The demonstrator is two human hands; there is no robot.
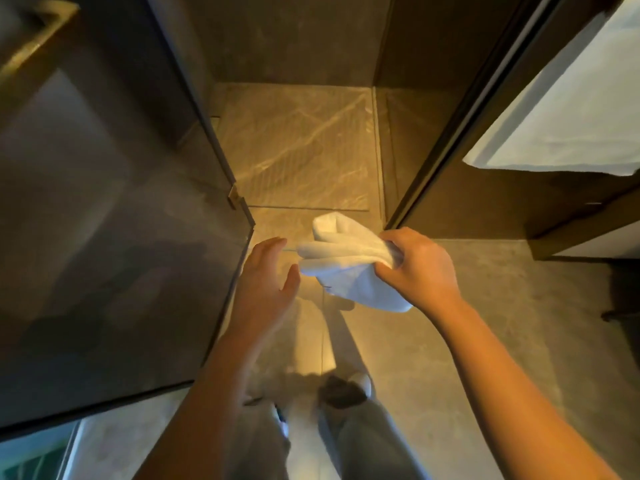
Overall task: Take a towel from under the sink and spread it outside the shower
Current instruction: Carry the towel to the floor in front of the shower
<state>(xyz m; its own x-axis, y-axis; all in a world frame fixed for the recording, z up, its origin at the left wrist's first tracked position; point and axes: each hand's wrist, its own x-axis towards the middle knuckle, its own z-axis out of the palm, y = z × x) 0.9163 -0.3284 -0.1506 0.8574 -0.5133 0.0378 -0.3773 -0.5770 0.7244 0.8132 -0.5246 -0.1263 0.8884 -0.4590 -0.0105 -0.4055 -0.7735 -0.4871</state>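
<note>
**Towel held above the floor at the shower opening**

The right hand (417, 268) grasps the towel (341, 263). Its fingers (394, 249) are clenched around one bunched end, and the thumb presses in from below. The towel is white and still folded. Its rolled folds extend leftward from the right fingers, and a loose flap hangs below them. The towel is in the air, clear of the floor (485, 306).

The left hand (268, 280) is released. Its fingers (268, 245) are straight and slightly spread, palm turned toward the towel. The left thumb tip lies just beside the towel's lower fold; contact cannot be confirmed.

A dark glass panel (114, 237) stands left of the left fingers, with a brass hinge (233, 197) on its edge above them. Beyond both sets of fingers lies the shower floor (298, 150), lit and ribbed. A dark door frame (446, 140) rises above the right fingers. A second white cloth (568, 109) hangs up and to the right of it, well apart from the hands.

Below the hands, the person's trouser legs (360, 441) and one shoe (349, 389) stand on the floor.
</note>
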